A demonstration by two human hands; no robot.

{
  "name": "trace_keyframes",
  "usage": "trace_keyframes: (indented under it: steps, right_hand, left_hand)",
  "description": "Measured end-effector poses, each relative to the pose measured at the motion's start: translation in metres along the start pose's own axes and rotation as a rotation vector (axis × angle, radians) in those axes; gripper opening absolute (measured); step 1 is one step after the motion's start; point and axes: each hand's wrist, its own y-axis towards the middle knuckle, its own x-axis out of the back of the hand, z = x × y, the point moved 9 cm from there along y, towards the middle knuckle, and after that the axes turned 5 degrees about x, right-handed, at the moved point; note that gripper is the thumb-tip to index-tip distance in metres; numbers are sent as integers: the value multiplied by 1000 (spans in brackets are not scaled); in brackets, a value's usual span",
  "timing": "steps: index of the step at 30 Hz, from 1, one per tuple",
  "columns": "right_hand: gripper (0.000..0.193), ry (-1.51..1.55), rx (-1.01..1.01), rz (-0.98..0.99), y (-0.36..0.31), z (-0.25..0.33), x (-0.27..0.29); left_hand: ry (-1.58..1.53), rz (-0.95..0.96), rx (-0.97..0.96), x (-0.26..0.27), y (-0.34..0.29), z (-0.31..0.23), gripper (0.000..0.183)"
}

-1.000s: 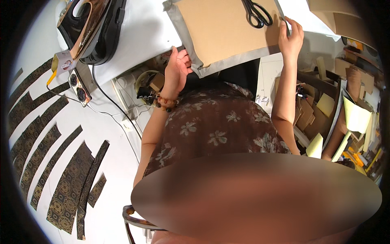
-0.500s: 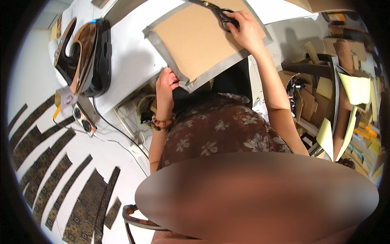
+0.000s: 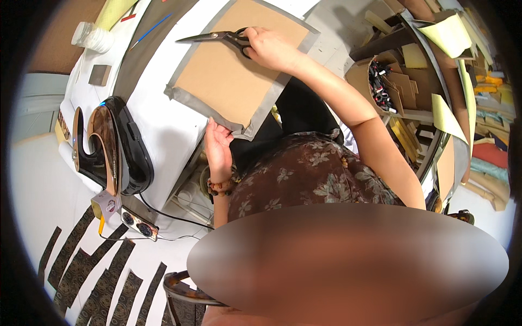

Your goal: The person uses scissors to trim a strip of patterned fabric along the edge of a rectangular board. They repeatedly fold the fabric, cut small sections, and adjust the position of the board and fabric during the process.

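In the right hand (image 3: 267, 49), black scissors (image 3: 222, 36)

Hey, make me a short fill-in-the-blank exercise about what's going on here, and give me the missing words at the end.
1. The right hand holds a pair of black ____.
2. The tan board has a border of ____ fabric.
3. The ____ hand, beside the board's near corner, is the one with a beaded bracelet.
4. The black and brown iron is on a ____ table.

Missing words: scissors; grey; left; white.
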Motion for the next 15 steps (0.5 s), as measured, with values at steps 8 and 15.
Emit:
trace_keyframes:
  steps: [8, 15]
  right_hand:
    - [51, 202, 35, -32, -10, -3, 12]
    - [46, 365, 34, 89, -3, -15, 14]
  left_hand:
    - [584, -318, -438, 31, -40, -68, 33]
    - [925, -638, -1033, 4, -58, -175, 14]
